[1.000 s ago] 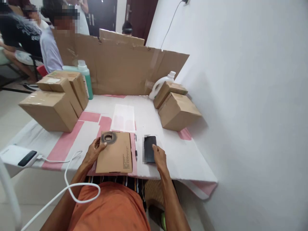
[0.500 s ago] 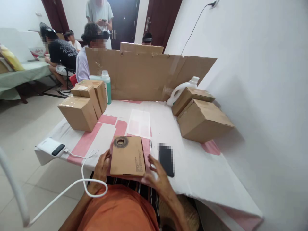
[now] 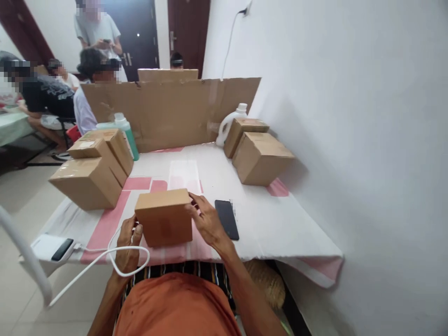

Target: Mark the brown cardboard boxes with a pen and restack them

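Note:
A small cardboard box stands on its edge near the table's front, held between both hands. My left hand grips its lower left side, thumb against the box face. My right hand wraps its fingers around the right edge. A black phone lies flat on the table just right of my right hand.
A stack of cardboard boxes sits at the left, two more boxes at the right by the wall. A cardboard screen stands at the back with a green bottle and white jug. A power bank with white cable lies front left. Several people sit and stand beyond.
The box lay flat with a tape roll on it; now it is tipped up on its edge between both hands. My right hand left the phone and took the box's right side.

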### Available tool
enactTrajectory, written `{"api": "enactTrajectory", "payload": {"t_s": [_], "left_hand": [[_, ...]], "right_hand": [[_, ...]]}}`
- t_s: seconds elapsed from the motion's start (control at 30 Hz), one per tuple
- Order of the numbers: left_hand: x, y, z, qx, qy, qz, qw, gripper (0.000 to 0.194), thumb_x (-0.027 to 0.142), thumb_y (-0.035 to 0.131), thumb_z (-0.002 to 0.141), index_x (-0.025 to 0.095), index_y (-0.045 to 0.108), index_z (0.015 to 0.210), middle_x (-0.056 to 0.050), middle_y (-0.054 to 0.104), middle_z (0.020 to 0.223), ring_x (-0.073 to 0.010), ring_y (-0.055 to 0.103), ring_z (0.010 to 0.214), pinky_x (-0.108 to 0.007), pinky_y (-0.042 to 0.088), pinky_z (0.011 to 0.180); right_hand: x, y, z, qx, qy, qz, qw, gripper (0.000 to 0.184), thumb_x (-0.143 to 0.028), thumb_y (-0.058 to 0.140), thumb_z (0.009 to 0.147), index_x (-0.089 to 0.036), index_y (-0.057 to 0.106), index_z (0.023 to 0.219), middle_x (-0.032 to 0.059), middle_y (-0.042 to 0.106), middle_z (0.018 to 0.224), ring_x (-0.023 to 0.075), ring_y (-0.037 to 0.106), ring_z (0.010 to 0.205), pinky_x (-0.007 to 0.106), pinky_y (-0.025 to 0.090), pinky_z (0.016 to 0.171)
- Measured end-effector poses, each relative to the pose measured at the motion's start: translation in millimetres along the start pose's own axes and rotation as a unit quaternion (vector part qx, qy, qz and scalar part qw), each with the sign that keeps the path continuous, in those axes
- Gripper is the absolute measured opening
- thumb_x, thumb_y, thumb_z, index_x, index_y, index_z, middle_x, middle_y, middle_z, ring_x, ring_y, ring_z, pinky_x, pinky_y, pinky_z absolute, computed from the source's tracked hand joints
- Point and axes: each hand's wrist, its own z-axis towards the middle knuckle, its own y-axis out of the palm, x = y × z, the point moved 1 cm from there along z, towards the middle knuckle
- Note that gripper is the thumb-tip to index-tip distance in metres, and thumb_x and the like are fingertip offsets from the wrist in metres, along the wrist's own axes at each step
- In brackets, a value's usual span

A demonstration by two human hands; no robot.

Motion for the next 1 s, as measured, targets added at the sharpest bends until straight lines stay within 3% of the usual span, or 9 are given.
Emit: {"api": "enactTrajectory", "payload": {"t_s": [0.1, 0.2, 0.3, 0.43, 0.5, 0.63, 0.8, 0.9, 1.0], "left_hand": [[-17, 18.6, -1, -0.003, -0.034, -0.018, 0.999, 0.065, 0.069, 0.050, 0.099, 0.034, 0.056, 0.154, -0.012, 0.069, 0.138, -0.0385, 0.057, 0.143, -0.056, 0.048, 0.121], [-33, 29.8, -17, -0.029, -0.079, 0.024, 0.996, 0.071, 0.071, 0.041, 0.101, 0.036, 0.042, 0.163, -0.012, 0.067, 0.138, -0.0445, 0.059, 0.139, -0.068, 0.048, 0.118], [-24, 42.3, -27, -0.009, -0.054, 0.032, 0.998, 0.075, 0.075, 0.048, 0.098, 0.042, 0.036, 0.164, -0.011, 0.060, 0.145, -0.0470, 0.057, 0.138, -0.074, 0.046, 0.118], [31, 97.0, -15, -0.083, 0.044, -0.059, 0.994, 0.076, 0.065, 0.062, 0.097, 0.034, 0.040, 0.163, -0.013, 0.050, 0.157, -0.0413, 0.058, 0.141, -0.065, 0.049, 0.120], [59, 144.4, -2, -0.148, 0.078, -0.087, 0.982, 0.077, 0.062, 0.062, 0.098, 0.028, 0.041, 0.164, -0.016, 0.049, 0.161, -0.0389, 0.057, 0.144, -0.062, 0.047, 0.123], [92, 257.9, 26, -0.277, 0.149, -0.117, 0.942, 0.087, 0.061, 0.062, 0.097, 0.022, 0.034, 0.169, -0.021, 0.037, 0.171, -0.0390, 0.032, 0.164, -0.061, 0.027, 0.135], [112, 374.8, 61, -0.390, 0.139, -0.130, 0.901, 0.110, 0.063, 0.069, 0.090, 0.012, 0.018, 0.173, -0.028, 0.030, 0.174, -0.0426, 0.027, 0.166, -0.059, 0.018, 0.138], [125, 407.1, 71, -0.408, 0.127, -0.130, 0.895, 0.116, 0.066, 0.072, 0.086, 0.008, 0.020, 0.173, -0.029, 0.022, 0.179, -0.0457, 0.018, 0.169, -0.060, 0.014, 0.139], [125, 407.3, 75, -0.408, 0.102, -0.129, 0.898, 0.118, 0.065, 0.077, 0.080, 0.004, 0.029, 0.170, -0.033, 0.027, 0.176, -0.0496, 0.021, 0.167, -0.063, 0.019, 0.137]], "right_hand": [[22, 28, -1, -0.002, 0.020, 0.008, 1.000, 0.079, -0.067, 0.075, 0.092, -0.028, 0.057, 0.158, 0.0133, 0.069, 0.136, 0.0348, 0.066, 0.122, 0.056, 0.053, 0.111], [43, 48, -22, -0.002, 0.015, 0.017, 1.000, 0.082, -0.057, 0.081, 0.091, -0.030, 0.051, 0.162, 0.0137, 0.066, 0.143, 0.0369, 0.061, 0.136, 0.058, 0.049, 0.118], [48, 39, -38, 0.033, -0.009, 0.025, 0.999, 0.077, -0.051, 0.076, 0.096, -0.027, 0.048, 0.163, 0.0168, 0.062, 0.148, 0.0365, 0.059, 0.140, 0.057, 0.048, 0.121], [59, -33, -38, 0.163, -0.022, 0.040, 0.986, 0.055, -0.051, 0.075, 0.096, -0.027, 0.062, 0.144, 0.0140, 0.066, 0.138, 0.0323, 0.065, 0.128, 0.052, 0.055, 0.113], [78, -83, -35, 0.213, 0.003, 0.063, 0.975, 0.048, -0.053, 0.076, 0.093, -0.026, 0.066, 0.130, 0.0116, 0.068, 0.128, 0.0297, 0.068, 0.118, 0.047, 0.062, 0.101], [127, -180, -27, 0.297, 0.064, 0.054, 0.951, 0.064, -0.061, 0.079, 0.078, -0.021, 0.065, 0.126, 0.0157, 0.073, 0.126, 0.0318, 0.071, 0.114, 0.046, 0.063, 0.090], [163, -259, -2, 0.352, 0.098, -0.019, 0.931, 0.070, -0.067, 0.075, 0.071, -0.020, 0.068, 0.122, 0.0225, 0.075, 0.129, 0.0380, 0.073, 0.115, 0.053, 0.061, 0.092], [168, -278, 11, 0.362, 0.121, -0.034, 0.924, 0.075, -0.071, 0.071, 0.068, -0.023, 0.066, 0.126, 0.0258, 0.072, 0.133, 0.0418, 0.072, 0.117, 0.056, 0.061, 0.089], [172, -273, 8, 0.349, 0.158, -0.055, 0.922, 0.095, -0.078, 0.065, 0.064, -0.026, 0.056, 0.142, 0.0308, 0.065, 0.138, 0.0506, 0.064, 0.132, 0.070, 0.054, 0.097]]}}
